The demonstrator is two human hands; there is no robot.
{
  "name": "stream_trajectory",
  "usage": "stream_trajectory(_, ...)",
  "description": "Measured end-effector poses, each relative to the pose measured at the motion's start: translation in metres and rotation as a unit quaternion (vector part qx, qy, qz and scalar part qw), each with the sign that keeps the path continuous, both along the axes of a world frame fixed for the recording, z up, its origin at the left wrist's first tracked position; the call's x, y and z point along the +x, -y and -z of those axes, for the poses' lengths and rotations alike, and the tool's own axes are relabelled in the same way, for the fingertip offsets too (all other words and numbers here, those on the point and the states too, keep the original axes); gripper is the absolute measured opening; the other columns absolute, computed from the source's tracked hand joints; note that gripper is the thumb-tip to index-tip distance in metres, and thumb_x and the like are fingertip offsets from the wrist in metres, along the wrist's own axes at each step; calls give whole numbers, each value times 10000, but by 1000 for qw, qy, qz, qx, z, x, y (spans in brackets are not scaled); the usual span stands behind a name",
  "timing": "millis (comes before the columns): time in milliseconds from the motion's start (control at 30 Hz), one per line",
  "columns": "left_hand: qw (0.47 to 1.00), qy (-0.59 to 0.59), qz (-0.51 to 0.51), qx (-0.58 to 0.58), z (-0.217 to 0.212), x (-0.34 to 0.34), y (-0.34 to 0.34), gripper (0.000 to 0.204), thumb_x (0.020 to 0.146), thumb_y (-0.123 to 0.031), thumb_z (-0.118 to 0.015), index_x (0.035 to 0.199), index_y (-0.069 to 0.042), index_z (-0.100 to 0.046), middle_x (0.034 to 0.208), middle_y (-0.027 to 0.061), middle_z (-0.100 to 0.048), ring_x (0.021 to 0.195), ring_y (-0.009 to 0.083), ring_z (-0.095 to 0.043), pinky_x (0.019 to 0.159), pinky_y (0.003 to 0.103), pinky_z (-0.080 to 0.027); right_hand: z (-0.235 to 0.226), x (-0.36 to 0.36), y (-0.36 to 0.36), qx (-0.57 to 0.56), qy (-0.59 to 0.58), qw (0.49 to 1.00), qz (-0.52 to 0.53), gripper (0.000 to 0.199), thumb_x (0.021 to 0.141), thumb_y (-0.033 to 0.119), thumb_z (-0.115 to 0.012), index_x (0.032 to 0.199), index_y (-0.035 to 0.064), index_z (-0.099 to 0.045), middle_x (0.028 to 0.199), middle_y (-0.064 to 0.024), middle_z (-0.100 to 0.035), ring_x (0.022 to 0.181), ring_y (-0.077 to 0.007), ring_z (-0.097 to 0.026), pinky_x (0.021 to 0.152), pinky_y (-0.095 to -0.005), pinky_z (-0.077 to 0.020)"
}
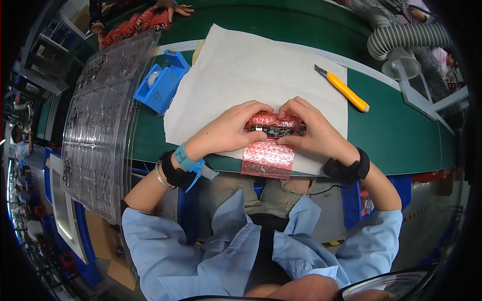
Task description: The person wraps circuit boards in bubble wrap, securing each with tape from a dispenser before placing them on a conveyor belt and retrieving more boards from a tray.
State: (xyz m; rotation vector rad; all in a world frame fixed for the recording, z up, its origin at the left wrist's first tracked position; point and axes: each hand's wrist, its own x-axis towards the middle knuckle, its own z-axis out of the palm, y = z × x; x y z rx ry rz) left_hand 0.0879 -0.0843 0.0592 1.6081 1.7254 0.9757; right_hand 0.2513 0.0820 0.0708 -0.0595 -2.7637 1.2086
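Note:
Between my two hands lies a dark circuit board (277, 132) with small components and a white connector. Red translucent bubble wrap (267, 159) lies under the board, and part of it shows along the board's far side. My left hand (228, 125) is closed on the left end, its thumb at the near edge. On the right end my right hand (317, 129) grips likewise, fingers curled over the far side. The wrap's near flap hangs toward the table's front edge. All this rests at the near part of a white sheet (241, 65).
A yellow utility knife (346, 92) lies right of centre. A blue tape dispenser (161, 89) stands on the left, beside clear plastic trays (95, 130) holding boards. Beyond them, another person's hand (173, 7) touches red-wrapped bundles (135, 26). A grey flexible duct (409, 40) is at far right.

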Motion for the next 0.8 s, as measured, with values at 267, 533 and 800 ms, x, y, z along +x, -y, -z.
stream_trajectory(267,999,-40,9,29,-3,12,6,455,781,-63,-686,1201,-13,-517,1152,144,-570,1052,307,-597,895,359,-488,-3,8,4,-8,-9,1000,16,394,733,86,-772,1048,39,-540,1007,-101,-542,940,-247,-581,822,-351,-497)
stream_trajectory(533,972,-197,-14,124,-1,21,8,481,745,-47,-699,1175,-17,-486,1123,153,-525,1002,362,-570,847,392,-490,-1,7,12,220,-99,970,-13,438,680,45,-737,1063,21,-524,1002,-123,-537,936,-302,-557,794,-375,-497)
stream_trajectory(800,967,-224,-17,122,-7,8,-5,493,704,-5,-712,1122,-4,-452,1095,161,-464,967,362,-559,833,419,-486,7,-13,3,284,-139,948,-25,431,660,33,-726,1036,21,-516,1003,-119,-521,924,-294,-548,778,-373,-490)
